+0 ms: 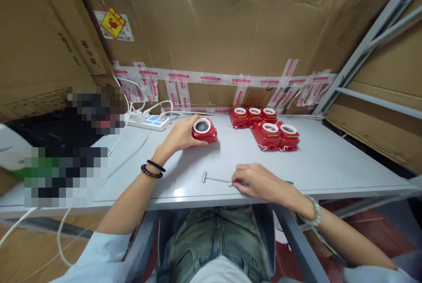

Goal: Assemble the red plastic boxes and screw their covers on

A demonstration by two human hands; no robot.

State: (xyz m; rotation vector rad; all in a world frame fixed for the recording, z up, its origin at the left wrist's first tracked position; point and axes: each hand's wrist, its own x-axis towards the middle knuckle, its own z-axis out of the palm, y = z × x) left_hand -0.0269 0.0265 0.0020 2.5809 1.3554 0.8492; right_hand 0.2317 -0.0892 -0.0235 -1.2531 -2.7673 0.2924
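My left hand [184,133] is closed around a red housing [210,134] with a white ring and a dark round window on top, at the middle of the table. My right hand [252,179] rests low near the table's front edge, fingers pinched together. A small silver bit shows at its fingertips, and something yellowish lies under the fingers; what it grips is mostly hidden. Beside those fingertips lies a T-shaped metal tool [216,179], its crossbar pointing away to the left.
Several similar red housings stand in a back row [254,118] and a front pair [277,137] on the right of the table [329,160]. A white power strip [151,121] with cables sits at the back left. Taped cardboard [231,32] walls the rear, with a metal frame [356,50] at right.
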